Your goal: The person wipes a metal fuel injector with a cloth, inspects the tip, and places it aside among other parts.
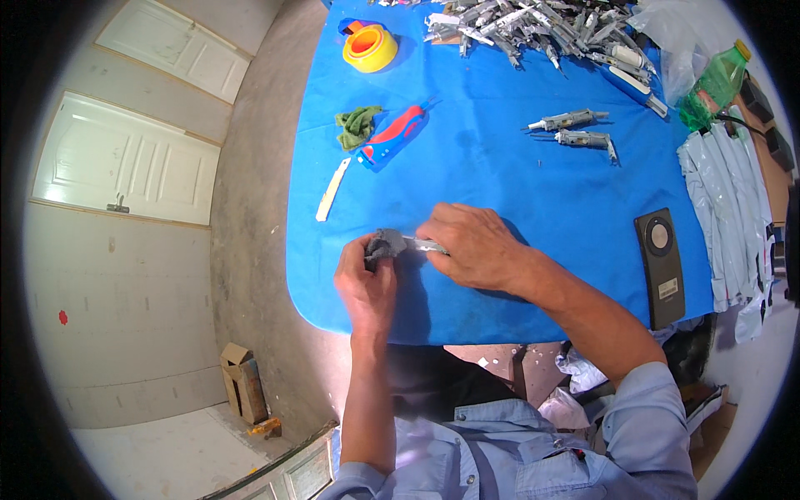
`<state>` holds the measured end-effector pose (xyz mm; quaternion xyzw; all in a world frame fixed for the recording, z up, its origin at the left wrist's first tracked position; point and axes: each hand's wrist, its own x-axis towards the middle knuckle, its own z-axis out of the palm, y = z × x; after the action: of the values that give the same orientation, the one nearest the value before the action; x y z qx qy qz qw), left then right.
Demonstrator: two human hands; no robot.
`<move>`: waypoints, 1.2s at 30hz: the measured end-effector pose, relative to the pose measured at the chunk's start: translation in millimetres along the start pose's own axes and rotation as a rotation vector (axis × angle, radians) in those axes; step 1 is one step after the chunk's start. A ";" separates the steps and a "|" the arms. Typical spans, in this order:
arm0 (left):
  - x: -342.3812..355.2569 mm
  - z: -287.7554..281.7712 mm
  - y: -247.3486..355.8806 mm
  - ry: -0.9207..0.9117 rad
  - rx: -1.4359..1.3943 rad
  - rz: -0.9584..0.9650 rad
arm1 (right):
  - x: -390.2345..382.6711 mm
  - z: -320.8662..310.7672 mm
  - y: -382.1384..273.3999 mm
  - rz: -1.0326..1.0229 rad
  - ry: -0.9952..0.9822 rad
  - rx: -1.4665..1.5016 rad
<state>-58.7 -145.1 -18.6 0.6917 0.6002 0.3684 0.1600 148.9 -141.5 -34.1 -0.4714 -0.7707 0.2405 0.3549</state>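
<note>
Fingers of left hand (365, 287) pinch crumpled grey cloth (388, 242) against slim silvery-white part (424, 245); right hand (473, 247) grips it, likely for steadiness.

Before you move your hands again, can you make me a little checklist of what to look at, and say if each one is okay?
1. Left hand gripping the grey cloth: ok.
2. Right hand holding the slim pale piece: ok, by its right end.
3. Piece's end inside the cloth in good shape: cannot tell, the cloth hides it.
4. Red-and-blue tool apart from both hands: ok, it lies farther up the table, beside the green rag.
5. Two loose grey parts apart from the hands: ok, they lie toward the upper right.
6. Phone well away from the table edge: not ok, its near end is right at the edge.
</note>
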 end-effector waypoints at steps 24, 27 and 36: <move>6.8 -28.8 -46.1 0.093 0.031 -0.019 | 5.4 -0.4 2.4 -0.079 0.028 -0.035; -1.7 -33.5 -47.3 0.134 0.011 -0.044 | 6.7 -4.4 -4.3 -0.092 0.045 -0.082; -7.9 -31.1 -51.5 0.157 -0.014 0.057 | 9.9 -3.7 -12.1 -0.085 0.058 -0.115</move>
<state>-117.3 -147.6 -34.3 0.6761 0.5885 0.4302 0.1068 142.0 -137.8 -20.1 -0.4645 -0.7920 0.1668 0.3594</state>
